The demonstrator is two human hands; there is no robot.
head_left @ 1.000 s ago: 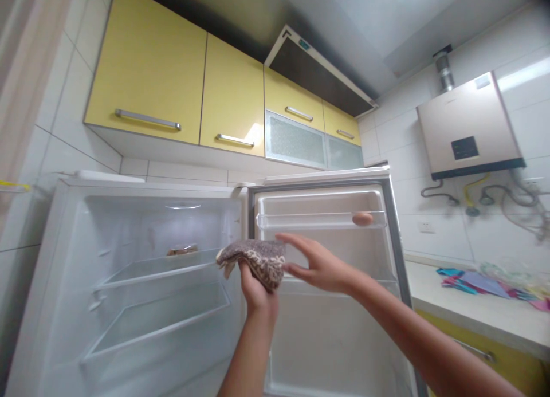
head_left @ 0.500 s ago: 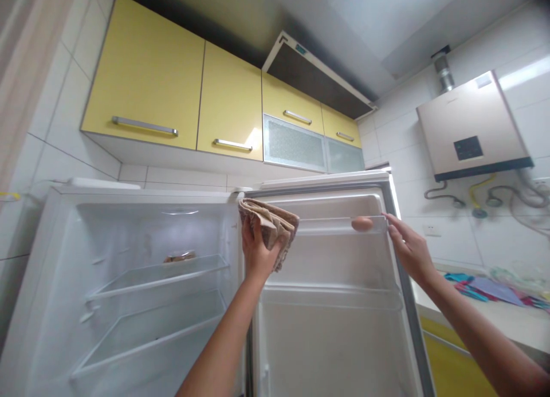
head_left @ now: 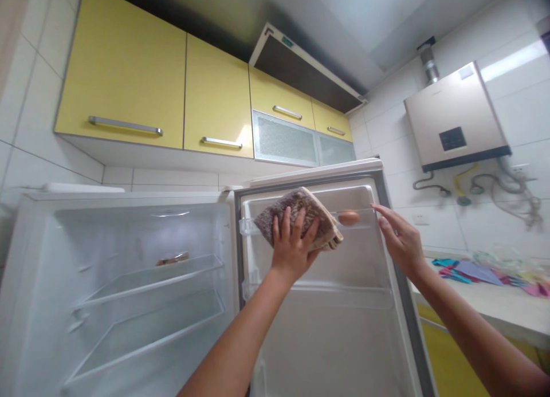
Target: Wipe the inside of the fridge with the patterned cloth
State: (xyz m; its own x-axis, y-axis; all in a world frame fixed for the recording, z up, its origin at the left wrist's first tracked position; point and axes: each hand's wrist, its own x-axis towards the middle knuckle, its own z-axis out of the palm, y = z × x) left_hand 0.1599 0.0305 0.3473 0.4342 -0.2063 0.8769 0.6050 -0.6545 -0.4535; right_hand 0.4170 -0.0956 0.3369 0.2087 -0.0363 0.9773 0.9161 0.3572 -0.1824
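My left hand [head_left: 294, 242] holds a folded brown patterned cloth [head_left: 296, 208], fingers spread over its face, in front of the upper door shelf [head_left: 367, 218] of the open refrigerator. An egg [head_left: 348, 217] rests on that shelf, just right of the cloth. At the shelf's right end my right hand [head_left: 401, 239] grips the rim between thumb and forefinger. The refrigerator door [head_left: 326, 339] is swung wide. Part of the upper shelf is hidden behind the cloth and my left hand.
Inside the fridge compartment, a small brown packet [head_left: 172, 259] sits on the upper glass shelf [head_left: 150, 281]. Yellow wall cabinets [head_left: 129, 70] hang above. A water heater [head_left: 458, 119] is on the right wall, over a counter [head_left: 507, 305] with colourful cloths [head_left: 476, 272].
My left hand has moved right along the door with the cloth, which now shows its patterned face nearer the egg. My right hand stays at the shelf end. The view has shifted slightly.
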